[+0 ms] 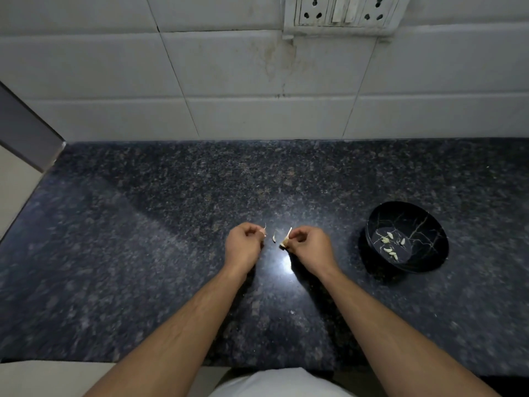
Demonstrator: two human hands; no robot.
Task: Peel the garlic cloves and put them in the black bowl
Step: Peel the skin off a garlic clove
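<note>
While both hands worked over the middle of the dark speckled stone table (143,224), the left hand (243,245) pinched a small scrap of papery skin (264,231) and the right hand (310,247) gripped a pale, partly skinned garlic clove (285,239) in curled fingers. Several peeled white cloves (390,245) already lay in the black marbled bowl (429,222) toward the table's right edge. Peeling well probably meant holding the clove firmly and pulling skin off lengthwise.

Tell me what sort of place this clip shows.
Most likely a home kitchen: a dark speckled granite countertop, a white tiled wall carrying a white socket panel, and a round black marbled bowl holding peeled garlic cloves.
</note>
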